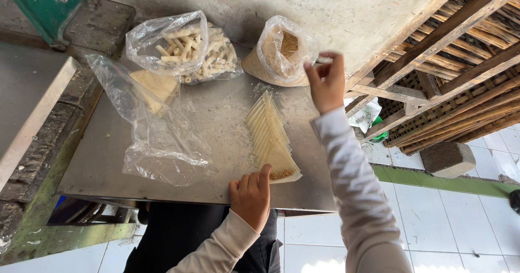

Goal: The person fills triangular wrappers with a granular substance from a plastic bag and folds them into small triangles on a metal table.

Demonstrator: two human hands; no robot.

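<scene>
Wrappers (269,137), pale triangles fanned in a row, lie mid-table; the left hand (251,196) rests loosely curled, fingertips touching the nearest one, which carries crumb filling (282,173). Raised over the crumb bag (280,51), the right hand (326,82) pinches something small. Bare metal table (97,164) lies leftward.

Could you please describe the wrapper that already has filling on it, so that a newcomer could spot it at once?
On the metal table, a fanned row of pale triangular wrappers runs toward the person. The filled wrapper is the nearest one, under the left hand fingertips. It alone carries a small heap of brown crumbs.
</scene>
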